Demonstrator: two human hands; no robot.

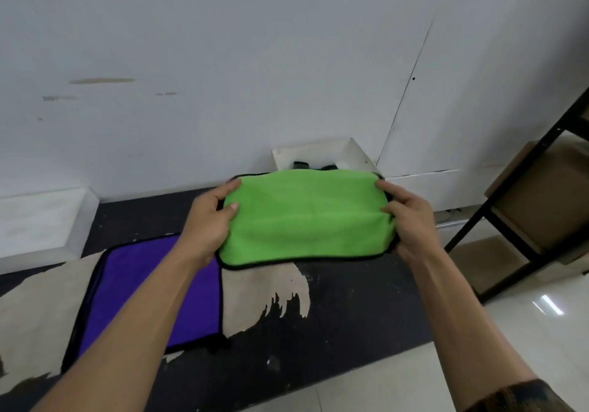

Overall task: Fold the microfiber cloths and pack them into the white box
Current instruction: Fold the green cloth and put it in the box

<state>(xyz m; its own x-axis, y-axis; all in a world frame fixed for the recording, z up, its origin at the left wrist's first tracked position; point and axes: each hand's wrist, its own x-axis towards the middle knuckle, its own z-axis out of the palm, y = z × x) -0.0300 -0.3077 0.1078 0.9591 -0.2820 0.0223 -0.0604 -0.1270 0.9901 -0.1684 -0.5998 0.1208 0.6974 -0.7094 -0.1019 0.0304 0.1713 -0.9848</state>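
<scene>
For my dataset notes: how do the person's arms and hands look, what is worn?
The left hand and right hand are bare: no gloves, rings or watch show. No sleeves reach the wrists. Near the right elbow is a dark patterned band, sleeve or marking, unclear.

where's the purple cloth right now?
Head view, lower left: the purple cloth lies flat on the mat, partly under the left forearm, beside the green cloth.

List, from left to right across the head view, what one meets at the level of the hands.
purple cloth → left hand → green cloth → right hand → black shelf frame. The white box is left out, as it sits behind the green cloth.
</scene>
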